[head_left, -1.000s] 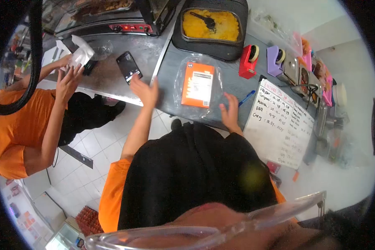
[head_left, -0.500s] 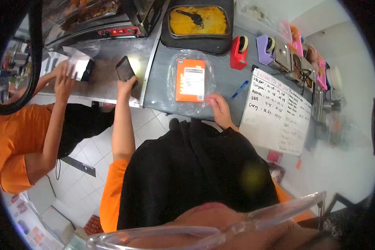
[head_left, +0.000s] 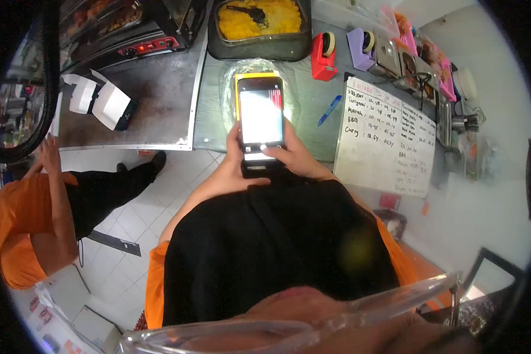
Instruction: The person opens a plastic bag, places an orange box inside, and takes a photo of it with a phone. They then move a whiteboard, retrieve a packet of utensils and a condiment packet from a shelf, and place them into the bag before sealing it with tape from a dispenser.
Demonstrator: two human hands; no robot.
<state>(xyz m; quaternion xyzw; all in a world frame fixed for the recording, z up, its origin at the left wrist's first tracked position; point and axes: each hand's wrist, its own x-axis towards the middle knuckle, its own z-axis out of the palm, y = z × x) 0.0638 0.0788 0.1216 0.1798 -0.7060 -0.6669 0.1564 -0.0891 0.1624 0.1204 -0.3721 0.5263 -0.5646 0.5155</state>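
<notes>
Your left hand (head_left: pixel 233 168) and right hand (head_left: pixel 299 156) are curled around the smartphone (head_left: pixel 262 118), a blue pen (head_left: pixel 330 111) to their right.

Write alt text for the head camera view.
A person's left hand and right hand hold a lit phone over clear plastic on a counter. Nearby are a tray of yellow food, a pen and a handwritten whiteboard.

The phone screen (head_left: pixel 261 115) glares white while fisheye edges bend into black.
</notes>
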